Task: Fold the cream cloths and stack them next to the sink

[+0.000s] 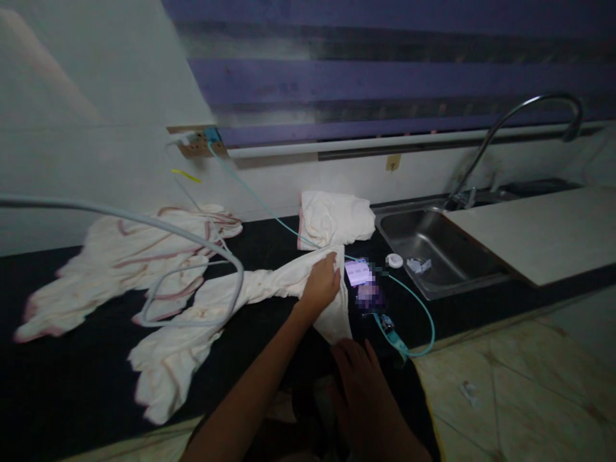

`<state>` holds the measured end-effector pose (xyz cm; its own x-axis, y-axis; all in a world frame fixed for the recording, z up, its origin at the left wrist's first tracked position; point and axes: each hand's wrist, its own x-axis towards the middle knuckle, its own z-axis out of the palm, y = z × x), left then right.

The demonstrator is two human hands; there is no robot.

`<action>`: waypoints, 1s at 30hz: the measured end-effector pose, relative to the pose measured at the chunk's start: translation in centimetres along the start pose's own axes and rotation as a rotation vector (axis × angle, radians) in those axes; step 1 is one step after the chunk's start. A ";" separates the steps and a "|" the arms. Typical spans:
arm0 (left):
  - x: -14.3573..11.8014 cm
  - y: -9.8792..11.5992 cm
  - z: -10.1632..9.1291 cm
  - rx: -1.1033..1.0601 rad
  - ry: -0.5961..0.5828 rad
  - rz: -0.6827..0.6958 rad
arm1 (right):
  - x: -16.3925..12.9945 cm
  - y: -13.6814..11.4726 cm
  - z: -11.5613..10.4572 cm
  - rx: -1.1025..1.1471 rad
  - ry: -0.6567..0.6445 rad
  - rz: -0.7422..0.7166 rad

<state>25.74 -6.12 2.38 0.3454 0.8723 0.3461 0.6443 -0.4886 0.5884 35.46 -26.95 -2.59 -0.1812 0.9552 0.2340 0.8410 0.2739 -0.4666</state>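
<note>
A white cloth (pixel 231 308) with pale pink edging lies twisted across the dark countertop (pixel 72 385). My left hand (pixel 320 285) reaches forward and grips a fold at the cloth's right end. My right hand (pixel 359 378) lies lower, at the counter's front edge just below the cloth's bottom corner, fingers spread flat and holding nothing. A folded white cloth (pixel 334 218) sits just behind, against the wall.
More white cloths (pixel 129 256) are heaped at the left under a grey hose (pixel 144 221). A lit phone (pixel 359 273) and a teal cable (pixel 418 308) lie right of my left hand. Further right are a steel sink (pixel 433 247), a tap (pixel 529 106) and a pale board (pixel 543 231).
</note>
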 end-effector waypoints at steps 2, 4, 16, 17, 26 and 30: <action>-1.5 0.1 0.1 -0.001 0.015 -0.003 | 0.5 -0.2 -0.1 0.008 0.013 0.013; -3.4 -0.3 -0.4 0.034 0.025 -0.035 | 0.9 -0.1 0.1 -0.007 0.029 0.027; -14.5 -4.1 -8.4 -0.025 0.133 -0.589 | 4.2 -1.4 -1.6 -0.116 -0.135 0.033; -15.4 -4.6 -8.9 -0.207 0.078 -0.707 | 4.9 -1.8 -1.7 -0.091 -0.103 0.015; -18.2 -4.3 -5.6 -1.744 -0.108 -0.963 | 13.3 -1.3 2.1 0.001 0.109 -0.026; -14.9 -3.2 -3.8 -1.833 -0.053 -0.888 | 14.5 -0.5 4.0 0.391 0.158 -0.117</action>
<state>15.98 -17.59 -1.91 0.4246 0.8166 -0.3910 -0.6800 0.5727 0.4578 30.36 -12.79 -2.40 -0.1577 0.8948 0.4177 0.5574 0.4298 -0.7103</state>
